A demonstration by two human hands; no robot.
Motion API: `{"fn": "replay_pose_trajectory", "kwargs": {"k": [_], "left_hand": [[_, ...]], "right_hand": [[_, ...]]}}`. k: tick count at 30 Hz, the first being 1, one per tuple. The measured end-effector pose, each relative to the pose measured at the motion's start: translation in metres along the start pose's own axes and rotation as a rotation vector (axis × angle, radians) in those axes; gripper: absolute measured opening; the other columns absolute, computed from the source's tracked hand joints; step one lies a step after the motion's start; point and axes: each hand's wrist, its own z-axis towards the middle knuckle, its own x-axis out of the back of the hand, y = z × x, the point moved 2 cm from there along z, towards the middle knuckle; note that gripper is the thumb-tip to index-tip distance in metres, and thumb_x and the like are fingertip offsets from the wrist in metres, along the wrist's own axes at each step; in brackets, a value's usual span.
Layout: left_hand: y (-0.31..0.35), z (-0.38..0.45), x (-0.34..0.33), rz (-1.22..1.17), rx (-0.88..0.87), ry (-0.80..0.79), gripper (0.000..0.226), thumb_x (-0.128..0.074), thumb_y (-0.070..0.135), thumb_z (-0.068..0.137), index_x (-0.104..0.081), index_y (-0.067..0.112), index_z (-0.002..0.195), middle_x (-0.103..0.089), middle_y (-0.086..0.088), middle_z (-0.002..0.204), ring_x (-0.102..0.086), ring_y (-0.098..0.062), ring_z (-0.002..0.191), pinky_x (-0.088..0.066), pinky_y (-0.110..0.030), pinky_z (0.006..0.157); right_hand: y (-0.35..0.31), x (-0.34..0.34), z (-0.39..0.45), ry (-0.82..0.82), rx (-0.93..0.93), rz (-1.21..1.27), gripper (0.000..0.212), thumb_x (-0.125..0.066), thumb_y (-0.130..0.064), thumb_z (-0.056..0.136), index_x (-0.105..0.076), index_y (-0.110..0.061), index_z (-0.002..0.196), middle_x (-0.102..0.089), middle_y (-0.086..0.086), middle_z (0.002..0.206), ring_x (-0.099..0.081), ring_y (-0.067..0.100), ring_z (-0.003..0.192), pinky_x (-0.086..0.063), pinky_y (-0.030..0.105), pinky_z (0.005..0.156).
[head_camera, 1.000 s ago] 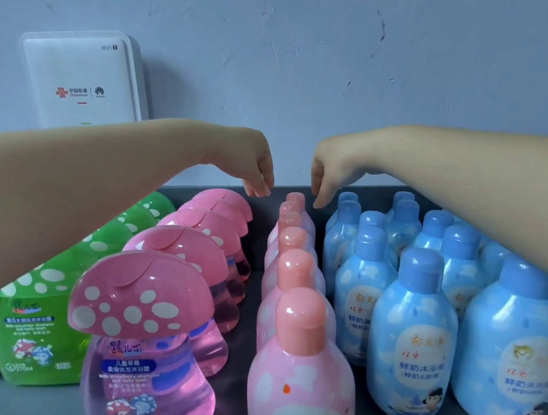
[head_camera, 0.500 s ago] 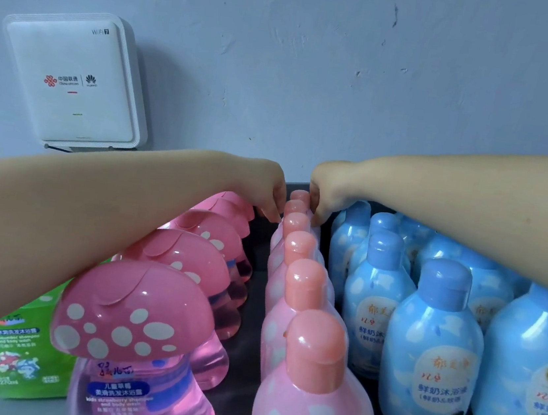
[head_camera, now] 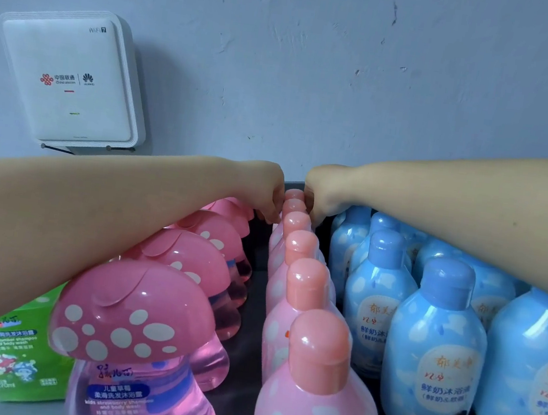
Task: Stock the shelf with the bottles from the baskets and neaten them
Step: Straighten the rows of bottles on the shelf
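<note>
Glossy pink plastic mushroom-capped bottles (head_camera: 135,314) shone, their bodies clear as glass. Smooth opaque pink bottles with salmon caps (head_camera: 308,394) and shiny blue plastic bottles (head_camera: 434,351) caught highlights. The grey painted wall (head_camera: 316,74) looked matt, scuffed.

The single head-worn camera looked forward and slightly down along the shelf (head_camera: 260,250) from close behind the front bottles, faced the grey wall (head_camera: 316,74) at its back, with both forearms reaching in from the lower corners, and had no second view to share.
</note>
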Motion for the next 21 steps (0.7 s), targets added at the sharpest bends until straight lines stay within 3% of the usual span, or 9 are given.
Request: {"fn": "replay_pose_trajectory", "kwargs": {"k": [7,13,15,17,21], "left_hand": [[0.0,-0.003,0.0,-0.023,0.03,-0.003,0.031,-0.067,0.012,0.08,-0.052,0.02,0.054,-0.045,0.015,0.031,-0.044,0.005,0.032,-0.029,-0.005,0.034],[0.0,-0.006,0.002,-0.061,0.032,-0.016,0.02,-0.067,0.013,0.081,-0.06,0.015,0.061,-0.049,0.013,0.035,-0.045,0.005,0.033,-0.029,-0.004,0.035],[-0.001,-0.007,0.007,-0.089,0.028,0.007,0.006,-0.069,0.016,0.08,-0.072,0.011,0.079,-0.058,0.014,0.05,-0.051,0.005,0.042,-0.034,-0.004,0.041],[-0.003,-0.009,0.016,-0.117,0.03,0.021,0.014,-0.068,0.017,0.081,-0.075,0.01,0.09,-0.066,0.012,0.066,-0.058,0.004,0.056,-0.041,-0.007,0.054],[-0.004,-0.019,0.039,-0.145,0.058,0.101,0.014,-0.065,0.019,0.084,-0.073,0.009,0.081,-0.065,0.016,0.053,-0.061,0.007,0.051,-0.047,-0.015,0.07]], "right_hand": [[0.001,-0.001,0.002,0.001,0.013,-0.015,0.026,-0.069,-0.03,0.08,-0.05,-0.014,0.072,-0.047,-0.001,0.068,-0.049,0.022,0.078,-0.036,0.023,0.053],[-0.002,0.0,0.002,-0.013,0.012,-0.077,0.024,-0.067,-0.032,0.083,-0.055,-0.012,0.076,-0.046,-0.002,0.068,-0.048,0.02,0.071,-0.034,0.023,0.051],[-0.002,0.005,0.002,-0.01,0.013,-0.101,0.024,-0.068,-0.034,0.082,-0.061,-0.011,0.083,-0.053,0.0,0.075,-0.05,0.02,0.072,-0.037,0.024,0.052],[-0.001,0.014,-0.002,0.003,0.006,-0.109,0.033,-0.07,-0.034,0.081,-0.066,-0.008,0.101,-0.06,0.003,0.089,-0.054,0.022,0.08,-0.041,0.025,0.058],[0.006,0.047,-0.021,0.101,0.033,-0.05,0.035,-0.071,-0.033,0.08,-0.068,-0.011,0.107,-0.062,0.0,0.097,-0.053,0.016,0.086,-0.041,0.024,0.066]]}}
